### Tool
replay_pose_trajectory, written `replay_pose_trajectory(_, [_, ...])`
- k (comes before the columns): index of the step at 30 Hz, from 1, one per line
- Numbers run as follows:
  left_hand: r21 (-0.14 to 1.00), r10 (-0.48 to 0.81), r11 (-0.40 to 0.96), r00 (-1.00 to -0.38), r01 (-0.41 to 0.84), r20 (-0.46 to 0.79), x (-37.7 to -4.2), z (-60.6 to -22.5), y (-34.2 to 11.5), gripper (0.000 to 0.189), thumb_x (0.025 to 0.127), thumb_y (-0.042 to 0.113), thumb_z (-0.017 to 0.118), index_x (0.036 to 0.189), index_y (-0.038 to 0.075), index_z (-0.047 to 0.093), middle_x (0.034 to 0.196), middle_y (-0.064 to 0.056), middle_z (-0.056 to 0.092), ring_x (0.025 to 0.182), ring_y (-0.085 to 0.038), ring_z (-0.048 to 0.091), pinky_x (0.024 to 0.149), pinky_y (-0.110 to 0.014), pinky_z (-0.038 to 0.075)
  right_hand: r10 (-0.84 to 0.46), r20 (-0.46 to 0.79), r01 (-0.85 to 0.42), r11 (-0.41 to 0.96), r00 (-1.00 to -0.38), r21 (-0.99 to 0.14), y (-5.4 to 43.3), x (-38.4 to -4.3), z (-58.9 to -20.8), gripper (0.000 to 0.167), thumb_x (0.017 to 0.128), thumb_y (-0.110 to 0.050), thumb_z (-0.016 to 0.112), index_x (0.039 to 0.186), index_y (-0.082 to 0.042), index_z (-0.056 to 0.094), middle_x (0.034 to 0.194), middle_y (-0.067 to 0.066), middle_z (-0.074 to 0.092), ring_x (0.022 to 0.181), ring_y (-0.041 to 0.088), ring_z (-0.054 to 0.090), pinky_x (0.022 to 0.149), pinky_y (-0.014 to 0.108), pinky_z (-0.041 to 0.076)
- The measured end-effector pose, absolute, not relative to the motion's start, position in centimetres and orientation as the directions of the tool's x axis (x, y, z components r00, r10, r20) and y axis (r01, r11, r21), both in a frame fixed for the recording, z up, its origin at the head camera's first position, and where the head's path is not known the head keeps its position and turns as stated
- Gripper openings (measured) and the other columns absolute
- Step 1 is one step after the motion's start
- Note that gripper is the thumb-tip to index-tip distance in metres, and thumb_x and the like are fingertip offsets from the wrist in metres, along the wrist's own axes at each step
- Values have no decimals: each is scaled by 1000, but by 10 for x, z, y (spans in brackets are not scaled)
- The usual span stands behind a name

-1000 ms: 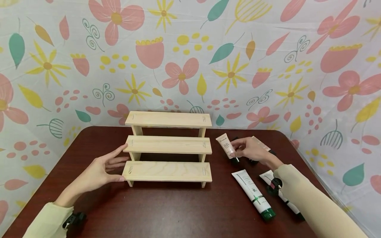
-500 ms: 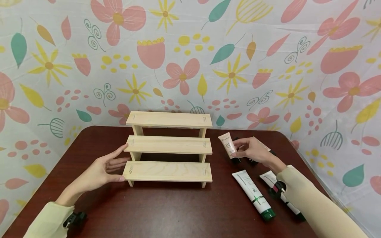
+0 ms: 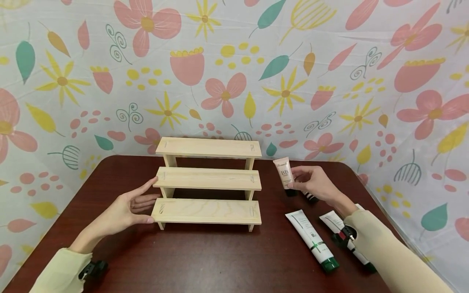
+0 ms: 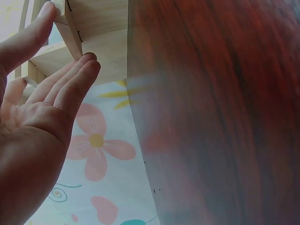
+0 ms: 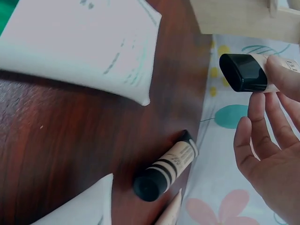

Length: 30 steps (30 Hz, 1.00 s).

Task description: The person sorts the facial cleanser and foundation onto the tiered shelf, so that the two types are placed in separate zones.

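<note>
My right hand (image 3: 315, 185) pinches a small beige BB cream tube (image 3: 284, 173) between thumb and fingers. The tube stands nearly upright, cap down; in the right wrist view its black cap (image 5: 246, 72) shows clear of the table. At the left end of a three-step wooden display stand (image 3: 209, 178), my left hand (image 3: 122, 213) keeps its fingers mostly straight. Its thumb touches the bottom step's edge and the index fingertip meets the middle step. From the left wrist, the fingers (image 4: 77, 86) appear extended against the wood.
Right of the stand lies a white tube (image 3: 311, 240) with a green cap. Another white tube (image 3: 332, 219) lies partly under the right forearm. A beige tube with black bands (image 5: 173, 164) lies behind the right hand. Patterned cloth (image 3: 223, 61) hangs behind the dark table (image 3: 205, 260).
My right hand has lifted the BB cream tube and turned it more upright, shifting slightly right. The left hand stays at the stand.
</note>
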<state>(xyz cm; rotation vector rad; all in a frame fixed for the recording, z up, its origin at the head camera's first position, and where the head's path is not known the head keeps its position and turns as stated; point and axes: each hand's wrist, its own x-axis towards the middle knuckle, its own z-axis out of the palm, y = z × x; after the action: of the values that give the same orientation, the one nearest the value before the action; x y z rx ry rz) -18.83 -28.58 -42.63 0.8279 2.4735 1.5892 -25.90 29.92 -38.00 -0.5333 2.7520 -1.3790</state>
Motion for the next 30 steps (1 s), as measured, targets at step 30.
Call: replay_pose_trajectory(30, [859, 478, 315, -849, 405, 225, -188, -425, -284, 109, 81, 2, 91, 169, 12, 27, 152, -31, 48, 129, -32, 61, 96, -46, 56, -213, 372, -429, 485, -903, -762, 221, -252, -309, 49, 91, -18, 86, 136, -8, 71, 104, 16, 76, 89, 20, 71, 70, 26, 57])
